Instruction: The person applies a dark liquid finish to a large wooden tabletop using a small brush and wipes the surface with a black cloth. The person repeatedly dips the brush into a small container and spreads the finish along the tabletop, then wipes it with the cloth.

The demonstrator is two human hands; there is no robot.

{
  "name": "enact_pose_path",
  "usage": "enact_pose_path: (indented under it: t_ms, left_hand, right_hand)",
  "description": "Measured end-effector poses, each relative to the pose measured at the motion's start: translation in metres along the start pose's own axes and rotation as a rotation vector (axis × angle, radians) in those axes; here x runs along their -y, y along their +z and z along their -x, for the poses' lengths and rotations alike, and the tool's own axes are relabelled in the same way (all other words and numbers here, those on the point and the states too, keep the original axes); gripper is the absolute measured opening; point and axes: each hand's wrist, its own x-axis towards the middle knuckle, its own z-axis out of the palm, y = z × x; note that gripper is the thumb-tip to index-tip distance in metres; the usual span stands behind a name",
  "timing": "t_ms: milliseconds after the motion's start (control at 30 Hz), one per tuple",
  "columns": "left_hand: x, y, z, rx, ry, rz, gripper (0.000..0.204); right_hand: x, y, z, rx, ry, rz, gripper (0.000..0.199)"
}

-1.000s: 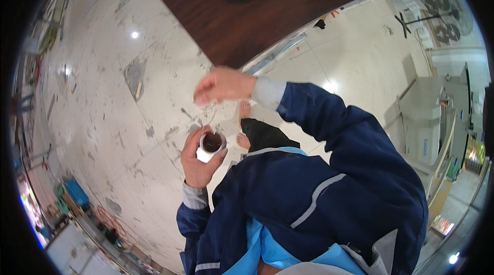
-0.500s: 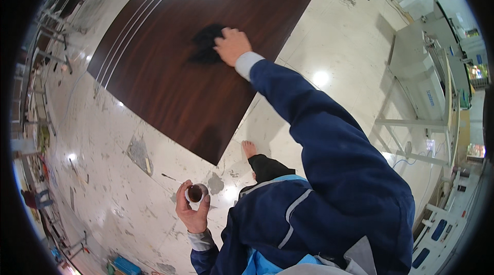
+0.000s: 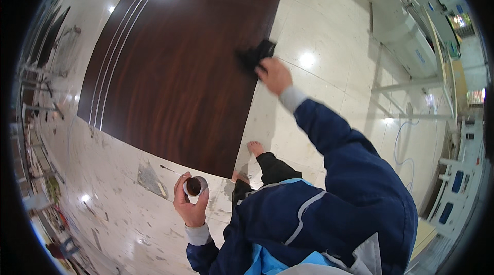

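A large dark brown wooden panel [image 3: 170, 79] with three pale lines along its left side lies in front of me. My right hand [image 3: 275, 75] grips a black cloth [image 3: 256, 54], blurred by motion, at the panel's right edge. Part of the cloth reaches past that edge. My left hand [image 3: 190, 205] is closed round a small white cup [image 3: 203, 186] with dark reddish-brown liquid [image 3: 193, 186] inside. The cup is held upright, off the panel's near edge and above the floor.
The pale tiled floor [image 3: 324, 28] is stained and scuffed. A grey patch [image 3: 150, 179] marks it near the panel's near edge. To the right stands a white-framed table [image 3: 411, 85] with a pale blue cable [image 3: 406, 159] trailing below. My bare foot [image 3: 254, 148] is beside the panel.
My right hand has swept the black cloth rightward from the panel's middle to its right edge. My left hand still holds the cup. The whole view has shifted a little.
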Motion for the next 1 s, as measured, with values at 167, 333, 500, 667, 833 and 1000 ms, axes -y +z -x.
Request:
enact_pose_path:
  t_ms: [167,333,500,667,833,1000]
  left_hand:
    - [0.008,-0.024,-0.043,0.126,0.071,0.014,0.066]
    - [0.005,-0.035,-0.070,0.156,0.169,0.033,0.066]
    - [0.001,-0.024,-0.083,0.189,0.137,0.065,0.068]
    - [-0.012,-0.001,-0.096,0.084,0.052,0.033,0.065]
    - [-0.030,0.019,-0.112,-0.096,-0.086,0.091,0.068]
    - [-0.049,0.028,-0.120,-0.196,-0.112,0.058,0.067]
  right_hand:
    - [0.106,0.004,0.184,0.277,-0.173,-0.326,0.029]
    - [0.148,0.000,0.229,0.230,-0.065,-0.400,0.038]
    - [0.096,0.020,0.138,0.049,0.106,-0.397,0.038]
    - [0.004,0.002,-0.029,-0.142,0.204,-0.341,0.039]
    - [-0.103,-0.030,-0.230,-0.362,0.444,-0.275,0.041]
    - [-0.178,-0.045,-0.349,-0.585,0.307,-0.116,0.047]
